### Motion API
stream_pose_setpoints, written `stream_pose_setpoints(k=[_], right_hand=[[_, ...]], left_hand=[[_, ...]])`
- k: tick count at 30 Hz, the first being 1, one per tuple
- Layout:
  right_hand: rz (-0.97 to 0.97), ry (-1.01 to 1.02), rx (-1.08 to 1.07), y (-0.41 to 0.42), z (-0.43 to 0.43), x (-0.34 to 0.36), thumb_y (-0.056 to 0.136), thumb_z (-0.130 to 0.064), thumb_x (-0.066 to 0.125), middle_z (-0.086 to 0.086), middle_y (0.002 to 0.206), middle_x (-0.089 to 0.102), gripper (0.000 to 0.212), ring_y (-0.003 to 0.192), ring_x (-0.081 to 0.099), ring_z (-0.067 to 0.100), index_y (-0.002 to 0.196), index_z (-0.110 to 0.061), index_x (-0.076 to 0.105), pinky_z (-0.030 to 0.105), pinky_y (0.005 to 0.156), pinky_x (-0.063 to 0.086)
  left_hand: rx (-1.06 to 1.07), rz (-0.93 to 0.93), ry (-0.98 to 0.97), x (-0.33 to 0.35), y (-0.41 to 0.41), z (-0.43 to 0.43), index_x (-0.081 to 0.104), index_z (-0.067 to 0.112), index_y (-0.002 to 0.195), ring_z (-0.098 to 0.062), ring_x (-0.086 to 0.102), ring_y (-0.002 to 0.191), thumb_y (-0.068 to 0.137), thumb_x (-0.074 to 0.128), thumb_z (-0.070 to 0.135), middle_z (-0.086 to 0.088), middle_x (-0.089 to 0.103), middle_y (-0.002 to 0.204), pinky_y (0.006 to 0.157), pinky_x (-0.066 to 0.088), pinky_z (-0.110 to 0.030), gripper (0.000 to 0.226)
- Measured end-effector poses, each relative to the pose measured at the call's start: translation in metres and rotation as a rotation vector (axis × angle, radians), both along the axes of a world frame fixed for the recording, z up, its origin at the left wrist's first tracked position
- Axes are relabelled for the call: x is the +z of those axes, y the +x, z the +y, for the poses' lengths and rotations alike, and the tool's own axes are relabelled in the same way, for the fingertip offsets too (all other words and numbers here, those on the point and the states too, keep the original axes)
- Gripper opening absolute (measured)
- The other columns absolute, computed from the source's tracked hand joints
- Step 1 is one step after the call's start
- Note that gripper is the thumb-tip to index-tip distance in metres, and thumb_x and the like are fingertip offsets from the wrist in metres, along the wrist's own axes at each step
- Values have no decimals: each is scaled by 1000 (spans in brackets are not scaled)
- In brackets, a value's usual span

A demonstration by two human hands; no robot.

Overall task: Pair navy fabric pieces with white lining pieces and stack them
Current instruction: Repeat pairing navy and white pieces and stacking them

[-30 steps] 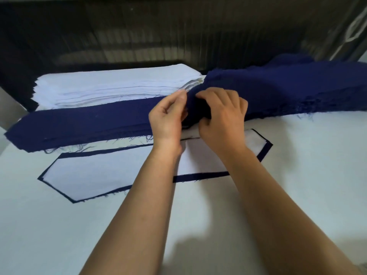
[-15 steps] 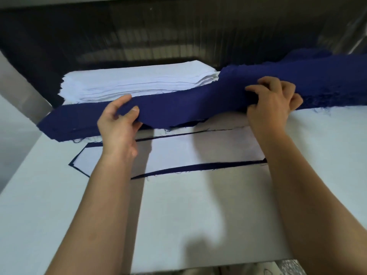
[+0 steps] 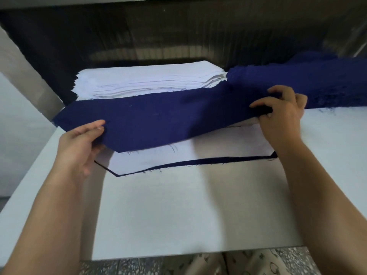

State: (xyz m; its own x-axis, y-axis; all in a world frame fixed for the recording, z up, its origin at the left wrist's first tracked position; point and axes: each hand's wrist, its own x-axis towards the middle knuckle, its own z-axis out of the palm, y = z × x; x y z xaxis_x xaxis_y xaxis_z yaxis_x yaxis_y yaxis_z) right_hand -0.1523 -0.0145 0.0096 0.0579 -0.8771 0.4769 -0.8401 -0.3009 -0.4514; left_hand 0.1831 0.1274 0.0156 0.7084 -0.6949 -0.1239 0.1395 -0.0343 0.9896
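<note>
Navy piece (image 3: 158,124) lifted between your two hands above the table (image 3: 198,211).

Your left hand (image 3: 79,143) pinches its left end between thumb and fingers, and your right hand (image 3: 282,114) grips its right end with curled fingers, just beside the navy pile (image 3: 321,84). The piece hangs over a white lining piece (image 3: 218,147) lying flat on another navy piece (image 3: 198,161), whose dark edge shows along the front. Behind sits the white stack (image 3: 151,80) of linings, touching the navy pile.

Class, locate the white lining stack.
Head view: the white lining stack lies far left of centre, behind the held navy piece, beside the navy pile.
</note>
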Motion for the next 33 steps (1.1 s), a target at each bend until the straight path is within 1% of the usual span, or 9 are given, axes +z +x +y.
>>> stream_pose_setpoints(k=[2,4,9,14,18,22,27,30,33], right_hand=[[-34,-29,41,-2,5,-2,77,12,57,9,129,48,32,117,33,38,95,-10,73,4,93,17],[-34,-31,100,-3,10,-4,75,13,60,10,128,50,30,116,35,38,91,-8,74,-3,86,14],[-4,37,219,-4,14,-8,69,13,62,6,126,56,30,116,41,32,86,-9,74,14,88,24],[-111,150,259,-6,14,-10,68,17,49,-1,106,63,40,99,51,12,84,-12,72,4,76,32],[-251,254,224,-9,15,-8,66,20,38,-7,92,63,52,87,53,4,79,-22,66,-1,69,35],[-384,347,225,-16,16,-4,66,18,31,-16,88,62,60,83,54,-10,75,-32,65,5,69,38],[-493,361,331,-23,19,-2,81,7,36,-8,89,66,45,85,58,-2,80,-26,67,8,73,44],[-354,329,277,-22,19,-7,87,2,49,-16,84,64,31,81,58,-1,84,-24,65,6,68,39],[-236,318,265,-23,19,-9,84,8,52,-13,82,62,31,83,57,6,92,-19,64,4,67,36]], left_hand=[[-17,-72,25,-4,4,5,67,11,98,-10,65,85,93,57,3,1,69,90,78,57,-24,14],[-34,-205,72,-10,7,9,66,12,109,-11,64,86,91,62,7,1,66,102,78,55,-27,20],[7,-392,57,-22,7,15,67,28,102,-13,61,82,84,69,5,-3,66,109,81,52,-25,29],[15,-454,9,-26,6,20,68,24,102,-6,63,92,87,64,-1,-2,67,109,81,49,-13,30],[62,-471,33,-28,5,22,68,19,102,-1,61,83,90,61,2,-1,67,101,75,47,-7,22],[65,-545,87,-25,2,24,69,18,98,-2,59,83,90,62,9,7,67,94,84,45,-18,14],[59,-629,125,-22,5,27,70,11,90,-2,59,82,87,64,7,14,65,86,86,43,-23,7],[28,-681,171,-21,6,28,70,12,91,-4,59,81,87,63,2,11,65,85,86,42,-21,13],[-15,-721,187,-21,5,29,71,13,92,3,59,79,86,62,-2,11,65,85,79,41,-6,18]])
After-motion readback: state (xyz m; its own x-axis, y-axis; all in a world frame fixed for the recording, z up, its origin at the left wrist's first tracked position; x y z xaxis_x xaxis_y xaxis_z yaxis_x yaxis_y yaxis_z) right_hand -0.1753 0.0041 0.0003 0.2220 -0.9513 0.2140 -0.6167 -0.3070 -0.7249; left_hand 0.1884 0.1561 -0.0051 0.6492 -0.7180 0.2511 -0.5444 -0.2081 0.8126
